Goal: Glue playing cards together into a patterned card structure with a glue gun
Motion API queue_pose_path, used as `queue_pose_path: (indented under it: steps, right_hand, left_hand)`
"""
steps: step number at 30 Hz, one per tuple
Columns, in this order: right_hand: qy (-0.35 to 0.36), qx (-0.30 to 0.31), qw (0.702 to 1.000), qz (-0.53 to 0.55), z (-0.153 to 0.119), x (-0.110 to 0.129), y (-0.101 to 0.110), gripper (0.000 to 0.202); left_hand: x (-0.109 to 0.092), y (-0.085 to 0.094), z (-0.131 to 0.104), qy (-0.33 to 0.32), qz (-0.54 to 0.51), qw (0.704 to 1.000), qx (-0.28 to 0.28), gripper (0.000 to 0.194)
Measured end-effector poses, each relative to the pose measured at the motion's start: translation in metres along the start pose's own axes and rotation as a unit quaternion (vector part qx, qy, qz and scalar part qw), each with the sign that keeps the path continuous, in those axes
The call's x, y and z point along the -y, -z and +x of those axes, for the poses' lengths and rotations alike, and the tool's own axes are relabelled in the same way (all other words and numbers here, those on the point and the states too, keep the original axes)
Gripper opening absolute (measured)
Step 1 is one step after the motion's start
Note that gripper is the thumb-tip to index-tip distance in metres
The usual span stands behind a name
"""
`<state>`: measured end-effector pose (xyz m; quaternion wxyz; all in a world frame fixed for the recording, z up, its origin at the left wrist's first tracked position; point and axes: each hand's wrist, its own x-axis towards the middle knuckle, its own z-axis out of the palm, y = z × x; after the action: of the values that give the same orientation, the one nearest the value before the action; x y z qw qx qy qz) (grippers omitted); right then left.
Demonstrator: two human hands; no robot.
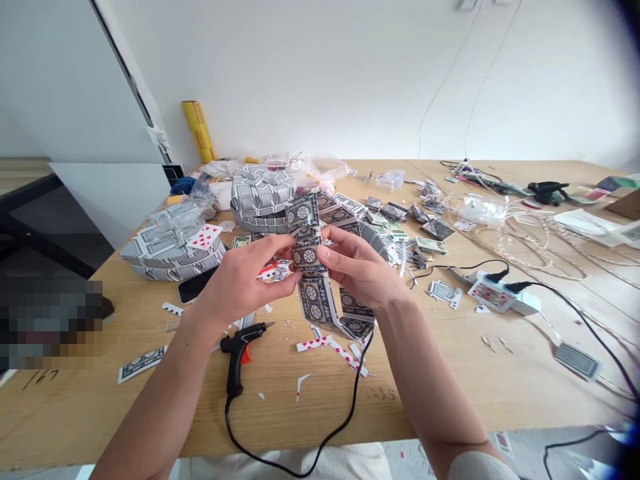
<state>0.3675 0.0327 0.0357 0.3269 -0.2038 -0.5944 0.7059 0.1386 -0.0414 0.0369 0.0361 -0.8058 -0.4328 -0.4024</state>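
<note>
Above the table I hold a band of folded playing cards (314, 303), dark blue and tan, joined into a loop that hangs down and bends back to the right. My left hand (245, 277) pinches its left edge between thumb and fingers. On the opposite edge, my right hand (357, 267) grips the same band, thumb in front. Below my left hand lies a black hot glue gun (239, 357) with an orange trigger, its nozzle pointing right. Red-patterned card strips (340, 350) are scattered under the band.
Two grey woven card containers (263, 197) stand at the back left, one with a red card on top. Card pieces and small packs (435, 228) litter the back. Right, a power strip (505, 297) has plugged cables; the glue gun's cord (345, 420) loops along the front edge.
</note>
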Motion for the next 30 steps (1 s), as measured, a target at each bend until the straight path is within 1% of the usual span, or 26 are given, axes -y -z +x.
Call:
queue_pose_path:
  steps: [3, 6, 14, 20, 23, 26, 30]
  right_hand:
    - [-0.001, -0.01, 0.999, 0.032, 0.0003, 0.0, -0.0015, 0.041]
    - [0.003, 0.002, 0.999, 0.044, 0.0005, -0.0005, -0.0025, 0.04]
    - [-0.004, 0.0, 0.999, 0.044, 0.0009, -0.0027, -0.0052, 0.041]
    - [-0.009, -0.007, 0.999, 0.044, 0.0016, -0.0025, -0.0071, 0.043]
    - [-0.005, -0.016, 0.999, 0.037, 0.0015, -0.0019, -0.0061, 0.044]
    - [0.001, -0.026, 0.999, 0.033, -0.0007, 0.0, -0.0047, 0.044]
    - [0.02, -0.035, 0.999, 0.004, -0.0046, 0.0029, -0.0051, 0.041]
  left_hand:
    - [0.0002, -0.0002, -0.0003, 0.01, -0.005, 1.0, 0.002, 0.033]
    - [0.0005, 0.0, 0.0003, -0.006, 0.006, 1.0, -0.005, 0.032]
    - [0.0022, 0.0011, -0.0001, -0.042, 0.03, 0.998, -0.023, 0.032]
    - [0.003, 0.0009, 0.0, -0.045, 0.03, 0.998, -0.02, 0.03]
    - [0.0029, -0.0001, 0.0006, -0.028, 0.016, 0.999, -0.023, 0.032]
    - [0.0013, -0.0007, 0.0011, 0.006, -0.019, 1.0, -0.023, 0.036]
    - [-0.0009, -0.0006, 0.0003, 0.038, -0.046, 0.998, -0.019, 0.039]
